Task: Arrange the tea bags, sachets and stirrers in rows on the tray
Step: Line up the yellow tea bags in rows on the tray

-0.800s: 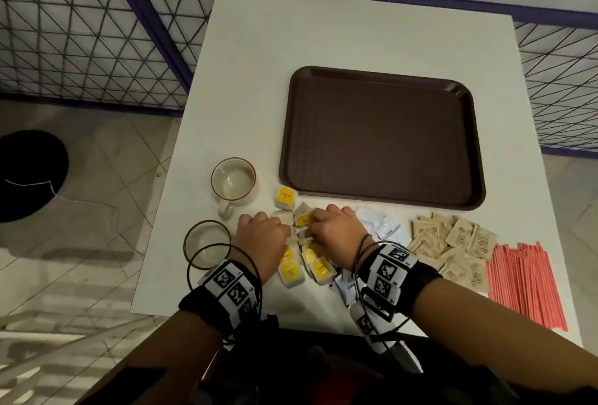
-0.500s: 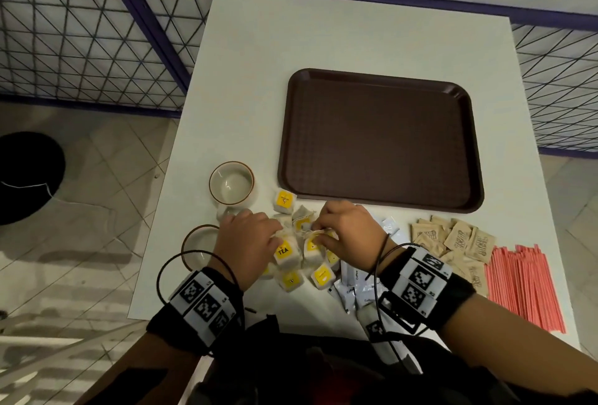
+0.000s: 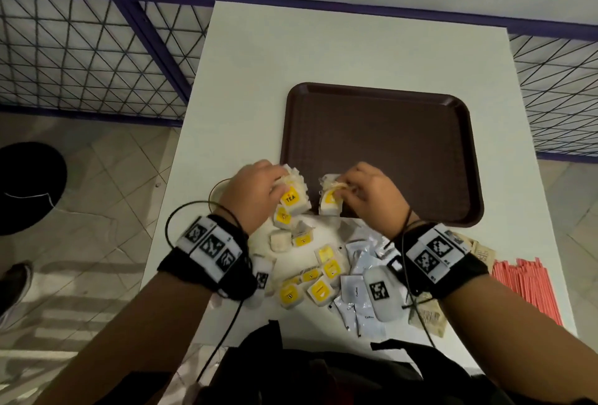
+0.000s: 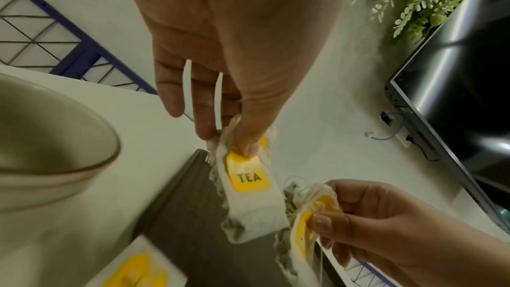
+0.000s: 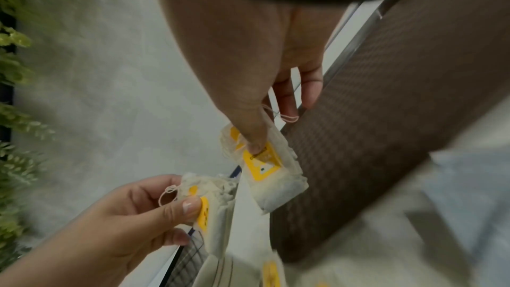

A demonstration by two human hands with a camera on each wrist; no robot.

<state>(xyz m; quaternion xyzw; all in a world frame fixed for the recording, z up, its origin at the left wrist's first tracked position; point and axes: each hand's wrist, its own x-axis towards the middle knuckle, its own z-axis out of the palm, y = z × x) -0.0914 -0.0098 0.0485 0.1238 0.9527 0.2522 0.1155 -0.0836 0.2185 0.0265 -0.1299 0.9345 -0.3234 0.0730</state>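
My left hand (image 3: pixel 281 185) pinches a bunch of white tea bags (image 3: pixel 293 199) with yellow tags, one reading TEA (image 4: pixel 248 179), lifted over the near left corner of the dark brown tray (image 3: pixel 382 145). My right hand (image 3: pixel 343 187) pinches a second bunch of tea bags (image 3: pixel 330 202) just beside it, thumb on a yellow tag (image 5: pixel 262 160). Nothing lies on the tray. More tea bags (image 3: pixel 323 275) lie loose on the white table in front of it. White sachets (image 3: pixel 357 275), brown sachets (image 3: pixel 427 315) and red stirrers (image 3: pixel 530 285) lie to their right.
A cup (image 3: pixel 216 191) stands left of the tray, mostly hidden by my left hand, its rim large in the left wrist view (image 4: pixel 55 150). The table (image 3: pixel 323 48) is narrow, with a blue wire fence (image 3: pixel 97 58) behind and floor to the left.
Both hands have lifted off the tea bag pile on the table and moved forward to the tray's near edge, each carrying a bunch of tea bags.
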